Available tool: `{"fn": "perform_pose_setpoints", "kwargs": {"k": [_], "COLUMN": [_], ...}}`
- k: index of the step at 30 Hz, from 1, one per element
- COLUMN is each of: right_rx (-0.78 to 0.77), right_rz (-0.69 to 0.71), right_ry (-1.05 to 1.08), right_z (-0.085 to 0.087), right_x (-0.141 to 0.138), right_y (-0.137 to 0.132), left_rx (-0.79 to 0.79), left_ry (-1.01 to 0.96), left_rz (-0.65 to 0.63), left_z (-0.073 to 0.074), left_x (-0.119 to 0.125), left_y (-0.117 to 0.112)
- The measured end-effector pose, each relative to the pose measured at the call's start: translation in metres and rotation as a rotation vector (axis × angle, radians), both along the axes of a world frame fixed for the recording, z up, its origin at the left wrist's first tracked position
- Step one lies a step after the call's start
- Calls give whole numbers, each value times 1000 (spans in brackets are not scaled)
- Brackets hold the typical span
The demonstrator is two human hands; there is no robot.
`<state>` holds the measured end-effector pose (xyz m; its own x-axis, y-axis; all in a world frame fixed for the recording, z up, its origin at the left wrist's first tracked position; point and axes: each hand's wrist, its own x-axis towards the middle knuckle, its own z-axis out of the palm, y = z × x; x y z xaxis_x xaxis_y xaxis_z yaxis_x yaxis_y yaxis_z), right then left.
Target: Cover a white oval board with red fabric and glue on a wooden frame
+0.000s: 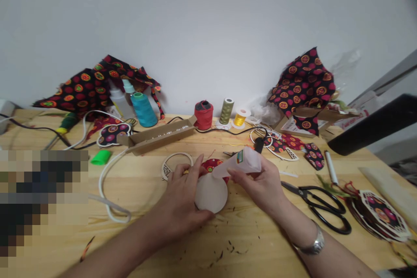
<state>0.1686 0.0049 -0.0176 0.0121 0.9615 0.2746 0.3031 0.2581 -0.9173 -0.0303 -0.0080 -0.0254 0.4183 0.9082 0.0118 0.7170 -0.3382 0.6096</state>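
My left hand (182, 200) rests on the wooden table (146, 186), its fingers closed on the edge of a round white disc (211, 193) that lies flat in the middle. My right hand (260, 182) is wrapped round a translucent glue bottle (243, 163), tilted so that its nozzle points down at the top edge of the disc. Just behind the disc lies a red patterned fabric round (213, 164), and to its left a wooden ring frame (174, 160).
Black scissors (321, 206) lie to the right, near patterned ornaments (381, 213). Thread spools (203, 115) stand at the back by a long cardboard box (159, 135). Patterned fabric (91, 84) is heaped at the back left and right. White cord (109, 200) loops at left.
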Motion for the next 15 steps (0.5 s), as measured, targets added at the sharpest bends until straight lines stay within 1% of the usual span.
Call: {"fn": "perform_pose_setpoints", "kwargs": {"k": [4, 8, 12, 15], "right_rx": [-13, -11, 2, 11], "right_rz": [11, 9, -7, -14], "right_ry": [35, 26, 4, 23], "right_z": [-2, -3, 1, 4], "right_x": [1, 2, 2, 2], "right_y": [1, 1, 0, 0], "left_rx": [20, 22, 24, 50], "left_ry": [-9, -7, -4, -8], "left_rz": [-3, -1, 2, 10], "left_z": [-2, -2, -2, -4], "left_x": [-1, -1, -1, -2], "left_y": [0, 0, -1, -1]}}
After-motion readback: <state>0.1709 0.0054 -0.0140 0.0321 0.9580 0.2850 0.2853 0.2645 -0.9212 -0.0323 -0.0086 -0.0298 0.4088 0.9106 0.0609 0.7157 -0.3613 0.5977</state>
